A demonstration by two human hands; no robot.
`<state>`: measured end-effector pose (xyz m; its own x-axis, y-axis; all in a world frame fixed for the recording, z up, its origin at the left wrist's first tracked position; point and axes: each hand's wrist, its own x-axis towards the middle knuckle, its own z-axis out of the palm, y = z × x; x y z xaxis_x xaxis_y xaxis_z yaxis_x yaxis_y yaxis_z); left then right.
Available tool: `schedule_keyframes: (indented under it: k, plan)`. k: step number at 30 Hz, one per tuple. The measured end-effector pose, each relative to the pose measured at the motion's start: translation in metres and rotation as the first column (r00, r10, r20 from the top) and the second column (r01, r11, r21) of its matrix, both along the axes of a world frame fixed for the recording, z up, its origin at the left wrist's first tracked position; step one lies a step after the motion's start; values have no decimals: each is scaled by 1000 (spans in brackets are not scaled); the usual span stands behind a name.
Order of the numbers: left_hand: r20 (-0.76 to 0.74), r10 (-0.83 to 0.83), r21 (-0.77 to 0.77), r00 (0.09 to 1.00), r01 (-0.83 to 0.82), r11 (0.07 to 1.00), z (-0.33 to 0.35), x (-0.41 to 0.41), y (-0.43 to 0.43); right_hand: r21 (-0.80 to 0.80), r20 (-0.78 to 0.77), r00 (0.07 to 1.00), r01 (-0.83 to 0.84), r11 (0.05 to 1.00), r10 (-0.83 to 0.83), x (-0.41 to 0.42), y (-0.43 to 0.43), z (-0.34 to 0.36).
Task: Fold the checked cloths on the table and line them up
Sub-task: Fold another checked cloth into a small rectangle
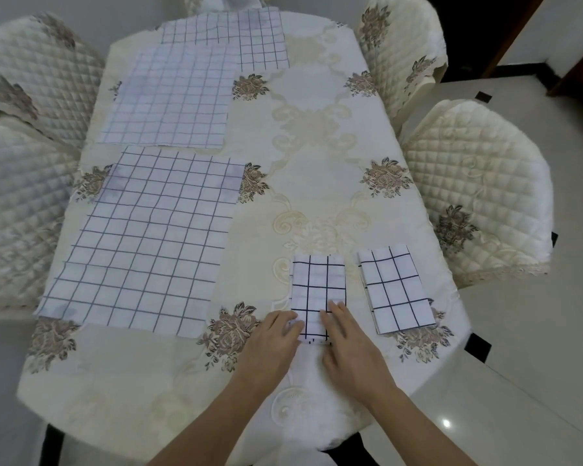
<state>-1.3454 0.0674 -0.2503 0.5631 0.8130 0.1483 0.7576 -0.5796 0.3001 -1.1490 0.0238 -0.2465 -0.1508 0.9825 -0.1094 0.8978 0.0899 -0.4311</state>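
Two folded checked cloths lie side by side near the table's front right. The left folded cloth (318, 284) has both hands on its near end. My left hand (272, 341) touches its near left corner with straight fingers. My right hand (349, 344) lies flat on its near right part. The right folded cloth (396, 289) lies free, a little tilted. Three unfolded checked cloths lie flat on the left half: a large one (148, 237) nearest, a second (172, 99) behind it, and a third (249, 35) at the far end, partly under the second.
The table wears a cream cloth (317, 146) with brown flower prints. Quilted chairs stand around it: two at the left (24, 183), two at the right (478, 203). A tiled floor (535, 381) lies to the right.
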Motion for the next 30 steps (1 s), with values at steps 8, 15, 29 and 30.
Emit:
schedule_keyframes:
  k: [8,15,29,30]
  plan:
    - [-31,69,12,997,-69,998,13,-2,-2,41,80,994,-84,996,80,1,10,14]
    - [1,271,156,963,-268,951,87,-7,51,100,70,994,-96,990,90,2,83,77]
    - [20,427,402,904,-398,825,232,-10,115,472,152,981,-176,864,116,-16,181,230]
    - [22,436,411,899,-406,816,235,-11,114,483,161,980,-181,857,116,-17,180,233]
